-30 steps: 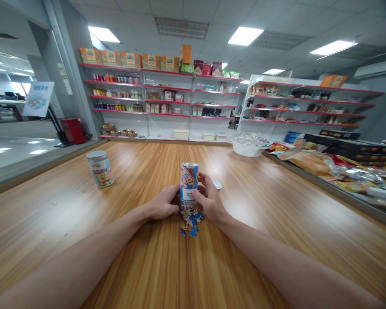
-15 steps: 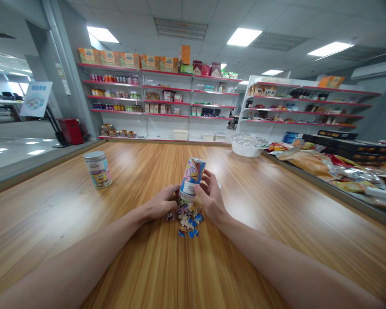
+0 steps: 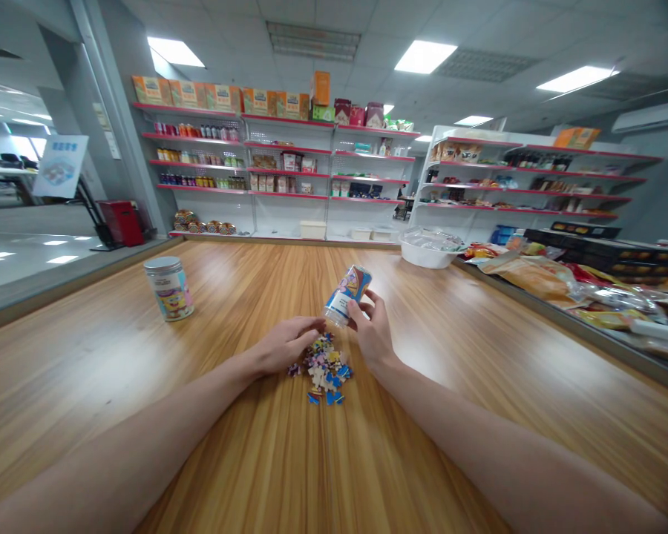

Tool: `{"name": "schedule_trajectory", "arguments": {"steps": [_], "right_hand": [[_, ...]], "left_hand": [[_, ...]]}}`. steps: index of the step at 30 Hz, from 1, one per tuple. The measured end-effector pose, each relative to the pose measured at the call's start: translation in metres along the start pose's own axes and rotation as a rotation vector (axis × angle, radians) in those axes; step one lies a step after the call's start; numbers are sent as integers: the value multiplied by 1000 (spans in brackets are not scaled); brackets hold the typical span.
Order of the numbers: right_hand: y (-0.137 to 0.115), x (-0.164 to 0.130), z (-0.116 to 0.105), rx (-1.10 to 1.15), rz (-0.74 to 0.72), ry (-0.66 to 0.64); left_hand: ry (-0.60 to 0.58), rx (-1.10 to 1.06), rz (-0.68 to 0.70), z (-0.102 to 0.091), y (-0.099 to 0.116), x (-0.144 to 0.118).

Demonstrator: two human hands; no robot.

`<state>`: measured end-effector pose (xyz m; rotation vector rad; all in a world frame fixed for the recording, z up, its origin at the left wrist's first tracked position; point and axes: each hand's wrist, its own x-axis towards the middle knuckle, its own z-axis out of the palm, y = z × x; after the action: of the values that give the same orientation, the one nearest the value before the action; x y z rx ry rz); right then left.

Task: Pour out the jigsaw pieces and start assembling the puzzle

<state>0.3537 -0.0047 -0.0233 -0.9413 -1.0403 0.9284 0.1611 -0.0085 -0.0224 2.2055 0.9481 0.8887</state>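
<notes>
Puzzle pieces point(image 3: 323, 369): loose pile flat on the wooden table point(image 3: 245, 460), mixed blue, white, pink and yellow, a few blue ones strayed to the near edge of the pile. Pile sits between the two hands, just below the tin's mouth.

Left hand point(image 3: 283, 345): palm down on the table, fingers loosely together and slightly curled, holding nothing. Fingertips at the left edge of the pile; can't tell if they touch a piece.

Right hand point(image 3: 372, 335): fingers wrapped around the puzzle tin point(image 3: 347, 295), thumb on the near side, other fingers on the far side, clamped on the lower half of the tin. Tin is lifted off the table, tilted, open mouth down-left toward the pile, closed end up-right. Cartoon print in blue, pink and white, with a white label band near the mouth. Can't tell if anything is left inside.

Farther left, well apart from the hands: second tin point(image 3: 168, 288), upright, lid on, cartoon print.

Far right edge of the table: white bowl point(image 3: 427, 254) with clear wrapping in it, then a row of snack packets point(image 3: 539, 278).

Background: store shelves point(image 3: 278, 174) with red edging, stocked with boxes and bottles.
</notes>
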Motion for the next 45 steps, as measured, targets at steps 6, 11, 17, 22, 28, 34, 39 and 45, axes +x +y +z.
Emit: {"name": "schedule_trajectory", "arguments": {"steps": [6,11,17,22,28,34,39,45], "right_hand": [[-2,6,0,347,221,-10],[-8,6,1,449,307,-55],[-17,0,6,527,400,-93],[-20,-7,10,441,435,-282],[-15,-10,11,239,461,-511],[-1,-2,2,-73,192,-479],[-2,3,-8,-254,-224,-283],[-13,-4,-9,-558,-764,-299]], "left_hand": [[-174,-74,46,-3,11,-6],[-265,-255,77,-6,11,-11],[137,-147,34,-2,10,-6],[532,326,267,-3,10,-2],[351,589,368,-4,4,-1],[412,486,374,-6,-2,1],[477,375,242,-5,-8,1],[505,135,110,-6,-6,0]]}}
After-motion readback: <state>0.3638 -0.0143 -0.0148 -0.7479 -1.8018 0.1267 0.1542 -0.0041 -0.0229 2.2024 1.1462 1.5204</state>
